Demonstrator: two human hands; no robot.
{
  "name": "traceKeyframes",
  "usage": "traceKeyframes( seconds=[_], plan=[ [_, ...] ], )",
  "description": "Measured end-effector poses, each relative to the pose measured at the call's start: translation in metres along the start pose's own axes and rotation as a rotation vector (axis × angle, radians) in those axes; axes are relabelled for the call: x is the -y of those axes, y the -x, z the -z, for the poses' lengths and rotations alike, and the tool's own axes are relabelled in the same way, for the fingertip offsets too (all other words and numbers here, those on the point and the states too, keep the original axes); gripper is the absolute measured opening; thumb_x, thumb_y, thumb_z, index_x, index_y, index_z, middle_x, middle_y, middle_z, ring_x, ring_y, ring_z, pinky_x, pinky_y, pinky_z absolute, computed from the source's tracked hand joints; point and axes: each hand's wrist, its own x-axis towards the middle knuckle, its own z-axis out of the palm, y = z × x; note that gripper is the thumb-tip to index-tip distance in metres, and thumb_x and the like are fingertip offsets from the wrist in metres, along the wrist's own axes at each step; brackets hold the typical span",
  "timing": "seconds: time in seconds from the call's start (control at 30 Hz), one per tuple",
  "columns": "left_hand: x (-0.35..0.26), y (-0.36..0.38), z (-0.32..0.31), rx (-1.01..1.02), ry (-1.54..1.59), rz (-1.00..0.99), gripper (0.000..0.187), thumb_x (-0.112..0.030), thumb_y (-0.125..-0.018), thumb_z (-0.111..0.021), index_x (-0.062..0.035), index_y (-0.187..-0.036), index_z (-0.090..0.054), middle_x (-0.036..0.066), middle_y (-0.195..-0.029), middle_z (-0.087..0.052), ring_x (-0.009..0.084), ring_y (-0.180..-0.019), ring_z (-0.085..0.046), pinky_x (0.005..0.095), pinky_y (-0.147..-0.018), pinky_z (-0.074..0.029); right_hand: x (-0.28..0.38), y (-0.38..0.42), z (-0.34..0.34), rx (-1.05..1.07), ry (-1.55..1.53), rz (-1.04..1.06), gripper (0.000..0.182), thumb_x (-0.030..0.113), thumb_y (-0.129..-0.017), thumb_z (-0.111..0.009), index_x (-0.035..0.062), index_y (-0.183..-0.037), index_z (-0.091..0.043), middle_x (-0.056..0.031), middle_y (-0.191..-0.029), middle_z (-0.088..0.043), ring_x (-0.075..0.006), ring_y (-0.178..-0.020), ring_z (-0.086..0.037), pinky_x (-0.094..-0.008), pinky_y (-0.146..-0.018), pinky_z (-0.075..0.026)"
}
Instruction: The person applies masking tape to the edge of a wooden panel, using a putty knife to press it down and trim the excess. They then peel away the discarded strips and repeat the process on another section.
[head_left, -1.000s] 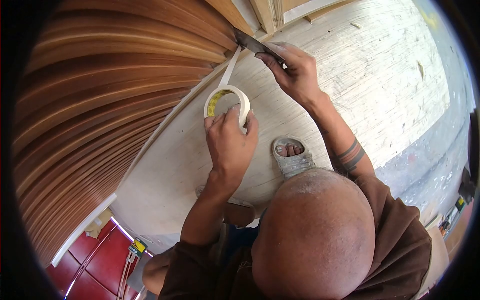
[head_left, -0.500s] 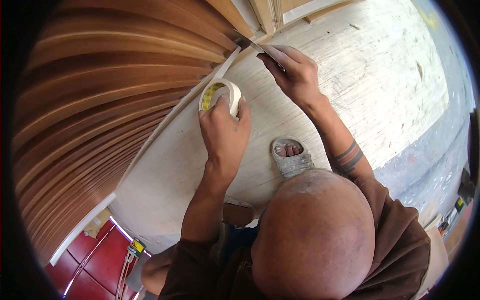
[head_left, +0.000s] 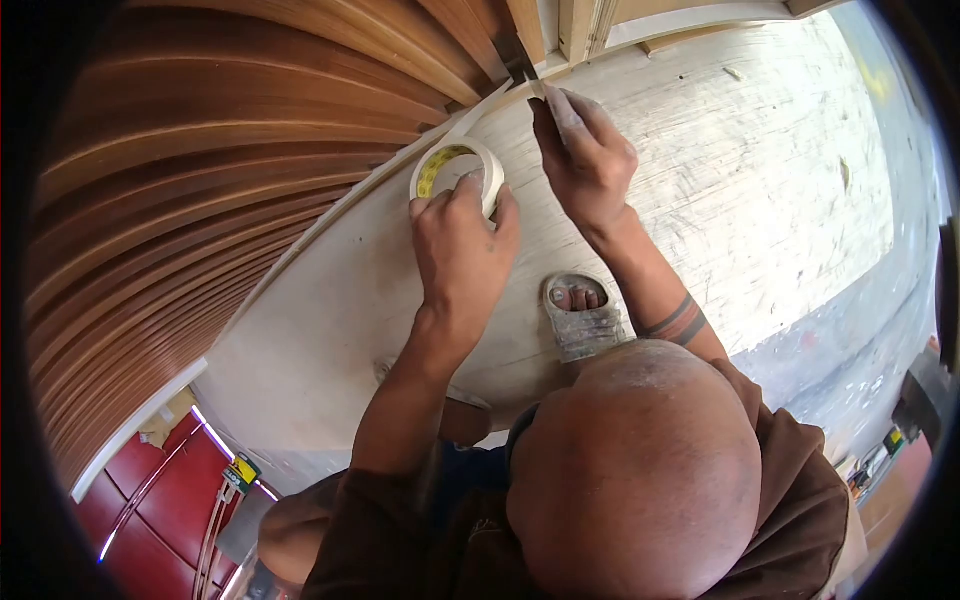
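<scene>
My left hand (head_left: pixel 463 243) is closed around a roll of masking tape (head_left: pixel 491 172), with fingers through and around its ring. A pale strip of tape (head_left: pixel 468 121) runs from the roll to the lower edge of the brown slatted wood panel (head_left: pixel 230 150). My right hand (head_left: pixel 594 167) grips a flat putty knife (head_left: pixel 534 84). Its dark blade end reaches the slat ends at the panel's edge, above the roll. Whether the blade presses on the tape is hard to make out.
A pale scuffed board (head_left: pixel 720 200) lies below, with a sandalled foot (head_left: pixel 577 300) on it. Light wooden framing (head_left: pixel 577 30) stands at the top. Red panels (head_left: pixel 150 490) and a clamp-like tool with a yellow label (head_left: pixel 240 470) are at lower left.
Both hands have shifted upward and right along the panel edge in the view, with the tape roll and putty knife. The camera view has also shifted slightly.
</scene>
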Motion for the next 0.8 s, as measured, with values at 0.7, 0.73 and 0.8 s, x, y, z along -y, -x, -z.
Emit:
traceKeyframes(
  seconds=[0.7, 0.73, 0.8],
  plan=[
    [-0.002, -0.014, -0.005, -0.05, 0.017, 0.097, 0.024, -0.018, -0.093, -0.073, 0.0058, -0.091, -0.071, 0.026, -0.078, -0.071, 0.0442, -0.074, -0.071, 0.0505, -0.081, -0.053, -0.004, 0.002, 0.029, 0.186, -0.228, -0.166, 0.031, -0.002, -0.086, -0.082, 0.0022, -0.116, -0.077, -0.0136, -0.104, -0.078, -0.0261, -0.084, -0.077, -0.0328, -0.068, -0.062],
    [-0.002, -0.013, -0.006, -0.058, -0.031, 0.073, 0.02, -0.017, -0.093, -0.073, 0.0014, -0.085, -0.07, 0.02, -0.068, -0.071, 0.0385, -0.066, -0.07, 0.0477, -0.084, -0.049, -0.005, 0.003, 0.029, 0.204, -0.224, -0.165, 0.032, -0.001, -0.087, -0.082, 0.0027, -0.118, -0.077, -0.0139, -0.104, -0.078, -0.0259, -0.084, -0.077, -0.0337, -0.071, -0.062],
    [-0.004, -0.013, -0.006, -0.062, -0.03, 0.087, 0.02, -0.017, -0.093, -0.073, 0.0013, -0.084, -0.07, 0.02, -0.068, -0.071, 0.0384, -0.067, -0.07, 0.0477, -0.084, -0.049, -0.007, 0.003, 0.028, 0.212, -0.241, -0.162, 0.032, -0.001, -0.086, -0.083, 0.0029, -0.118, -0.077, -0.014, -0.105, -0.078, -0.0259, -0.084, -0.077, -0.0339, -0.071, -0.062]
  ],
)
